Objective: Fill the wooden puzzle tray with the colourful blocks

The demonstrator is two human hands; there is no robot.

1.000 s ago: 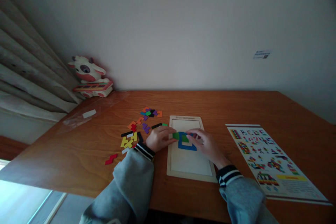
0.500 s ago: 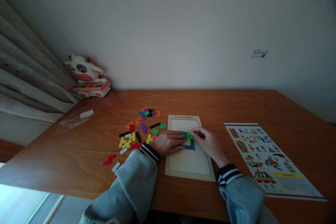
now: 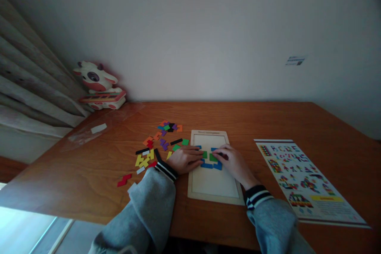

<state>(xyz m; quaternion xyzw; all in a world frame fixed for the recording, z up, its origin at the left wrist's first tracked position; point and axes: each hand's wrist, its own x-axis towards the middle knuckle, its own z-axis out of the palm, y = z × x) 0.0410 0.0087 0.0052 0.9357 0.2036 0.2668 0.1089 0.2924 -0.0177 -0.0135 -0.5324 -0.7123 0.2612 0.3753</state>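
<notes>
A pale wooden puzzle board (image 3: 216, 192) lies flat on the table, with green and blue pieces inside its frame. My left hand (image 3: 186, 159) rests over the board's left edge, fingers stretched out and touching the pieces there. Beside those fingertips sits a green square piece (image 3: 204, 154). My right hand (image 3: 235, 162) comes in from the right, thumb and fingers pinched at the edge of another green puzzle piece (image 3: 212, 158). Below them lie a blue piece (image 3: 207, 165) and a blue corner piece (image 3: 218, 165). Part of a blue piece (image 3: 213, 149) shows above.
Loose coloured pieces, among them a red zigzag piece (image 3: 124, 180) and yellow pieces (image 3: 143, 162), are scattered left of the board. A printed pattern sheet (image 3: 324, 202) lies to the right. A cow-shaped toy keyboard (image 3: 102, 97) stands at the back left by the curtain (image 3: 29, 87).
My left hand has shifted slightly left. Gaps have opened between the blue and green pieces, and two separate green pieces now show. My right hand has stayed near its green piece.
</notes>
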